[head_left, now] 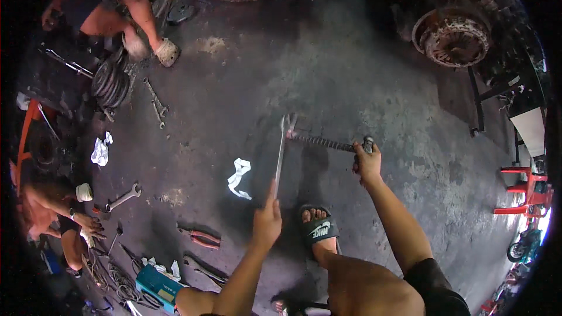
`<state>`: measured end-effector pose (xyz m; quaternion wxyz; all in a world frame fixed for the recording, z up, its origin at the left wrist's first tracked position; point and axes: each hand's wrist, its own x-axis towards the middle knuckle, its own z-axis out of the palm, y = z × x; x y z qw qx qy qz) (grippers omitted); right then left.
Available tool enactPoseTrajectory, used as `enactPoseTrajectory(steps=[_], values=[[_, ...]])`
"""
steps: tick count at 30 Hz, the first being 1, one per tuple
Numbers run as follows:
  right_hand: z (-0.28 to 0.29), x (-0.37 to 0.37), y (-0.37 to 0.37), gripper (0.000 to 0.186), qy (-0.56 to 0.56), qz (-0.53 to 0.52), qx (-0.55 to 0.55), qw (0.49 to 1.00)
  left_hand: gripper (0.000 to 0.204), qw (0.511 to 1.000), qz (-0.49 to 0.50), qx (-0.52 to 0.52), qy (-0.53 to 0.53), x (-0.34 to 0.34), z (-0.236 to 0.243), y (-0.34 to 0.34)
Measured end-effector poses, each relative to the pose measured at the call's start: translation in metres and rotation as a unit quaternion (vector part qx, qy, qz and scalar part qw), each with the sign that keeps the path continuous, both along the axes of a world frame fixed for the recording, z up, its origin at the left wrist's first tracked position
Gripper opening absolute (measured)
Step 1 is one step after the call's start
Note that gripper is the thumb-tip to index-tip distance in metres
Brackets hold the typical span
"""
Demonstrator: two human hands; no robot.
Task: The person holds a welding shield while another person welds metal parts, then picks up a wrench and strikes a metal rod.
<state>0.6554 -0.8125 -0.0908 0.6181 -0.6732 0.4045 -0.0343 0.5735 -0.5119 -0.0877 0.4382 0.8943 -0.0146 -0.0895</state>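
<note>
My left hand [267, 222] is closed around the lower part of a long metal wrench [280, 164], whose forked end points away from me. In my right hand [367, 162] is the thick end of a dark ribbed metal bar [324, 141]. The bar's far tip meets or overlaps the wrench near its forked end; whether they touch I cannot tell. Both tools are held above the grey floor [328, 76]. A crumpled white paper or cloth strip [239, 178] lies left of the wrench.
Red-handled pliers [204, 238], another wrench [124, 197] and a teal power tool [158, 285] lie at the left. Two co-workers' hands or legs show there: a gloved foot-side figure [140, 17] and a reaching hand [88, 222]. Round rusty machine parts [453, 41] stand at the back right.
</note>
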Motion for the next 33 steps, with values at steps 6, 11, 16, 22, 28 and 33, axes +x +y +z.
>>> enactPoseTrajectory(steps=[6,11,16,22,28,33], values=[[-0.003,-0.054,0.015,0.020,0.047,0.147,0.052,0.987,0.056,0.983,0.075,-0.056,0.158,-0.111,0.029,0.034],[-0.001,-0.079,0.045,0.035,0.075,0.317,0.071,0.943,0.060,0.965,0.106,-0.078,0.228,-0.134,0.048,0.046],[0.007,-0.090,0.082,0.040,0.082,0.448,-0.024,0.890,0.059,0.975,0.107,-0.057,0.185,-0.135,0.056,0.052],[0.016,-0.087,0.104,0.049,0.094,0.506,-0.033,0.857,0.063,0.974,0.098,-0.090,0.182,-0.140,0.069,0.058],[0.021,-0.083,0.109,0.047,0.102,0.503,-0.042,0.857,0.062,0.973,0.085,-0.084,0.199,-0.159,0.042,0.067],[0.029,-0.084,0.111,0.049,0.139,0.506,-0.021,0.851,0.082,0.996,0.025,0.010,0.085,-0.163,0.013,0.068]])
